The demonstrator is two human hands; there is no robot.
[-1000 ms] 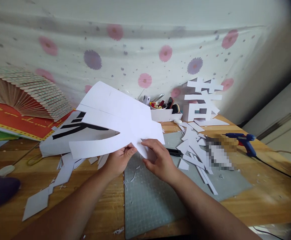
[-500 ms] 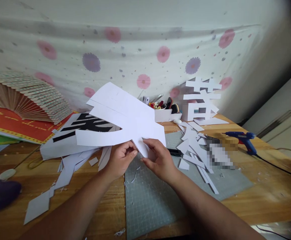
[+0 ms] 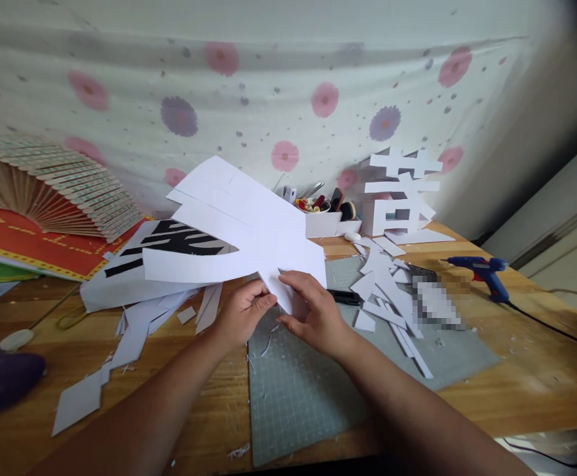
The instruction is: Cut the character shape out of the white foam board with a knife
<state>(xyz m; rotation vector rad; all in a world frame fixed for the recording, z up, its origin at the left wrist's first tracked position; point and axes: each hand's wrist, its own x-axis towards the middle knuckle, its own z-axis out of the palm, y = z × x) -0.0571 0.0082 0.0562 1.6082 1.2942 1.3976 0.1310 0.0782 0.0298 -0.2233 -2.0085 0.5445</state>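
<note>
A large white foam-board cutout (image 3: 263, 228) with a curved arm on its left is raised above the table and tilted toward me. My left hand (image 3: 245, 311) pinches its near lower edge between thumb and fingers. On the right side of that same lower part, my right hand (image 3: 312, 309) is closed, thumb below and fingers on the board. Both hands are close together above the green cutting mat (image 3: 312, 396). A black cutter knife (image 3: 345, 297) lies on the mat just beyond the right hand.
White offcuts (image 3: 387, 291) litter the mat's right side. A blue glue gun (image 3: 486, 271) with a cord rests at right. Behind stand a white built-up character (image 3: 400, 192) and a tool box (image 3: 322, 225). Left are a folding fan (image 3: 55, 192), black-printed paper (image 3: 169, 248) and a purple object (image 3: 3, 373).
The cutout has tipped slightly, its curved left arm shifting a little left and up. Both hands keep their hold. The whole view has moved slightly.
</note>
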